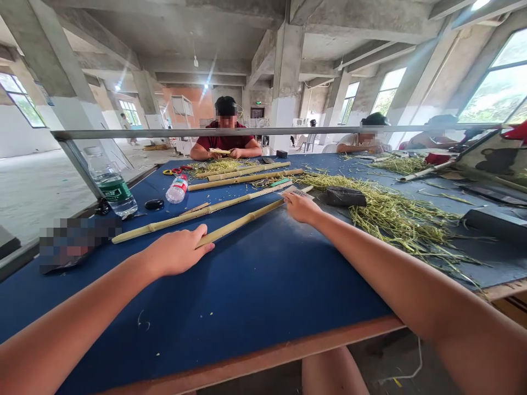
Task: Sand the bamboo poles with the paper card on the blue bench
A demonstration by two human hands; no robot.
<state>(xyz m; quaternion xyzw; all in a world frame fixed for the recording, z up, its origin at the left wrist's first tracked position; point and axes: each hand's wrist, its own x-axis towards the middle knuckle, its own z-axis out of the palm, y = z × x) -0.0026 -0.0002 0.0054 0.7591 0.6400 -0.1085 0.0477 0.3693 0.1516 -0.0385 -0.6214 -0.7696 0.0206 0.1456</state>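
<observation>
On the blue table (230,285), a water bottle (110,184) sits at far left. Your left hand (177,252) and right hand (300,208) are well apart at opposite ends of a bamboo pole (242,222), though you can't tell whether either grips it. Green straw (395,219) lies heaped to the right, with concrete pillars (287,71) and bright windows (500,77) beyond.

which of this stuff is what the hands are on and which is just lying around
In use:
left hand and right hand, at either end of a bamboo pole

Lying about:
longer pole
water bottle
small bottle
red scissors
black pouch
green stalks
</observation>
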